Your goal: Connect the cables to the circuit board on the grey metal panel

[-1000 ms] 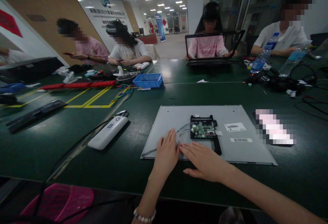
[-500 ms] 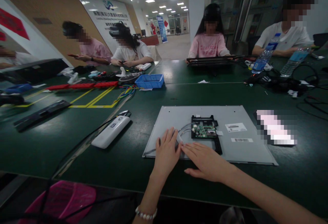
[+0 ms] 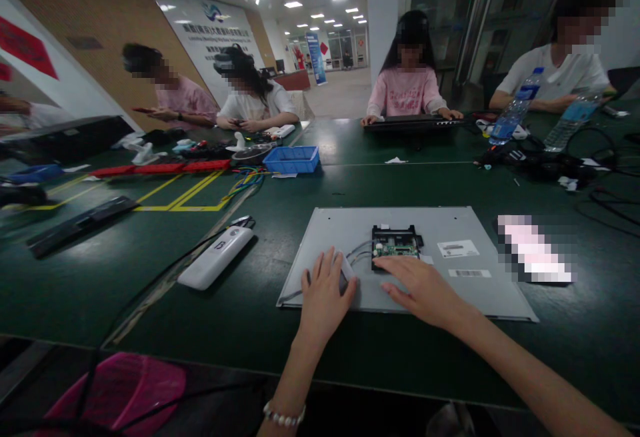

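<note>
A flat grey display panel lies back side up on the table in front of me. Fingers spread, my left hand rests on its left part, over a small grey piece mostly hidden beneath the fingers. Thin grey cables run from there to a green circuit board in a black bracket. My right hand reaches across the bracket's lower end with fingers stretched out, the fingertips at the board's near edge; whether they touch it I cannot tell.
Left of the panel lies a white power bank with a black cable. A pixelated phone-like object is to the right. Farther back are a blue basket, water bottles and people seated across the table. A pink bin stands below.
My right hand has moved up and right, from beside my left hand to the circuit board. The left hand stays in place. Across the table, a person has lowered a dark panel.
</note>
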`<state>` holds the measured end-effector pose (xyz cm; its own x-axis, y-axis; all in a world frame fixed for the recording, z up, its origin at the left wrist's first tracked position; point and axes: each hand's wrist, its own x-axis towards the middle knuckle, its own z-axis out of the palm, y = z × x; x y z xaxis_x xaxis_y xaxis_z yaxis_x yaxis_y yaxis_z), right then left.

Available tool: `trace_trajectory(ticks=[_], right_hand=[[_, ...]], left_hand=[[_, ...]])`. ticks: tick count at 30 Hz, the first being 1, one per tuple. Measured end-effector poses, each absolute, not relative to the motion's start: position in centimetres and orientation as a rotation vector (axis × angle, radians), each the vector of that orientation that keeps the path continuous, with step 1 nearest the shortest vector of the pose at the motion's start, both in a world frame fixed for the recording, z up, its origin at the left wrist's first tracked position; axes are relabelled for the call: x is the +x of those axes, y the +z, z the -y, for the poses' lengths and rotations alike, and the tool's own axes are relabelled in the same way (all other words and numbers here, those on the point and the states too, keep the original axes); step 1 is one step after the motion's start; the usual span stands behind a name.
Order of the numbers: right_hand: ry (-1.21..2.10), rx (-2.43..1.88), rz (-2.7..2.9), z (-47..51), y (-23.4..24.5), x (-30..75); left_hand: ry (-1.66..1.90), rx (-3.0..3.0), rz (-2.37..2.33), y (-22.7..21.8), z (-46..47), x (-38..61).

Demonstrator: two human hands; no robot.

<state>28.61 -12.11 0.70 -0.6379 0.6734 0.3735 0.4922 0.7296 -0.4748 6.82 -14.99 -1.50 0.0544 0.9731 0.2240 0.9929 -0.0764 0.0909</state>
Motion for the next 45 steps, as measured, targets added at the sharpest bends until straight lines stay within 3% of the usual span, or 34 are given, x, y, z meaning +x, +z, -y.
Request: trace_trajectory(ticks=[7,14,22,31,39,45], right_hand=[[0.434,-1.282,1.947,8.0,0.0,34.0],[0.672,-1.353,2.052,6.4,-2.0,36.3],[0.73,-1.353,2.155,6.6,-2.2,36.1],[0.764,-1.404,2.174,6.3,-2.7,35.8],[0.994,-1.444,2.03,6.1,-2.2,36.5],[0.681,-1.701,1.98,5.0,-2.2,39.1]], left_hand=[[-0.504,-2.177,2.045,-1.6,14.7,6.8],[-0.696,-2.206,1.865,-0.2,15.0,7.0],[-0.291,-2.467,1.666,1.9,16.8,7.7],[-0.067,-2.412,1.643,2.0,16.4,8.2],[-0.104,-2.327,1.634,2.5,15.9,7.9],[-0.248,-2.152,1.611,4.1,13.6,6.0]])
